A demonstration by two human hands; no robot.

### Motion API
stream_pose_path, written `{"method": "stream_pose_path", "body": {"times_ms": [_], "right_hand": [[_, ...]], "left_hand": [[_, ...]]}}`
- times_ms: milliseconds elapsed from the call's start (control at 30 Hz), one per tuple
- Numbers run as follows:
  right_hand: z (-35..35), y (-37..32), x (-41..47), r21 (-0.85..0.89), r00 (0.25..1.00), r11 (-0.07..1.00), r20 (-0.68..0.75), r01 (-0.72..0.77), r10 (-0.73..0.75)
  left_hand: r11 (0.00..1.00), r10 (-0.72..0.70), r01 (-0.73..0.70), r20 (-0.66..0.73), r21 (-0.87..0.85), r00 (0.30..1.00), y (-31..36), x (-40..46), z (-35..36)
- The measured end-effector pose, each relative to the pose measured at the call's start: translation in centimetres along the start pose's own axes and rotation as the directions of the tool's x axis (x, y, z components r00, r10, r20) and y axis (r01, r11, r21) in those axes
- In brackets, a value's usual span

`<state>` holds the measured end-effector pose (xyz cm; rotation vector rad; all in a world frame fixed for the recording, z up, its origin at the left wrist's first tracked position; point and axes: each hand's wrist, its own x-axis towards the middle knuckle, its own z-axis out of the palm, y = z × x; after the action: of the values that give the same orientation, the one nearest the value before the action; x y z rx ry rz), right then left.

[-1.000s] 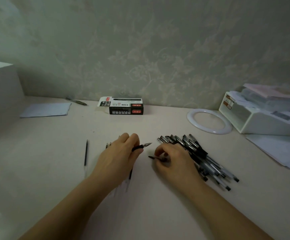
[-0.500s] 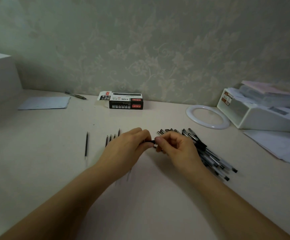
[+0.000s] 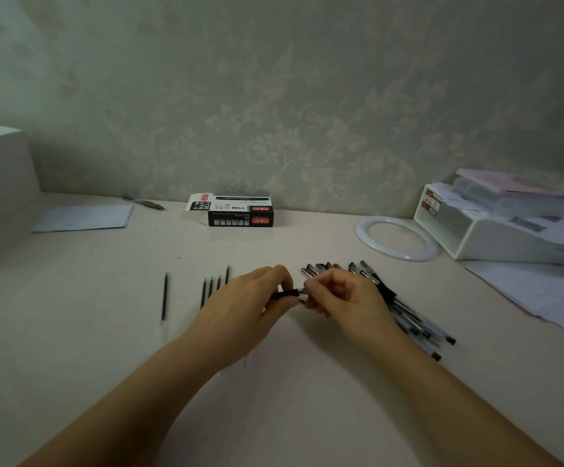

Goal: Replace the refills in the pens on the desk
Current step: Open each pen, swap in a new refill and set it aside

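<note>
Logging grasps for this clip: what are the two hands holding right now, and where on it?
Both hold one pen. The left hand grips its black grip section; the right hand pinches the metal tip end. The rest is hidden.

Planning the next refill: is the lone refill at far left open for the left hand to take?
Probably yes. The lone refill lies apart on bare desk, but the left hand now grips a pen.

Light: dim, greenish, flat, no clear source
Shadows: soft, under the left hand (image 3: 246, 308) and right hand (image 3: 348, 298) on the desk (image 3: 307, 416)
Glare: none
Sharpness: soft and grainy throughout
Edges: wide-angle bending, desk's back line curves
</note>
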<state>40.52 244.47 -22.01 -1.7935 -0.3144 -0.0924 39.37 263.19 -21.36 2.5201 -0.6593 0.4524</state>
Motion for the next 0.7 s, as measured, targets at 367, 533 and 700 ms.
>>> {"method": "stream_pose_path", "body": {"times_ms": [367, 533, 700], "right_hand": [[0.2, 0.1, 0.1, 0.071, 0.998, 0.996, -0.026, -0.058, 0.060], [-0.7, 0.0, 0.5, 0.150, 0.985, 0.987, -0.149, -0.061, 0.084], [-0.6, 0.1, -0.2, -0.410, 0.994, 0.908, -0.020, 0.086, -0.103]], "left_hand": [[0.998, -0.021, 0.019, -0.021, -0.056, 1.000, 0.0, 0.0, 0.3], [0.990, -0.111, 0.106, -0.048, -0.097, 0.993, -0.4, 0.1, 0.3], [0.986, -0.141, 0.133, -0.067, -0.104, 0.988, -0.5, 0.0, 0.4]]}}
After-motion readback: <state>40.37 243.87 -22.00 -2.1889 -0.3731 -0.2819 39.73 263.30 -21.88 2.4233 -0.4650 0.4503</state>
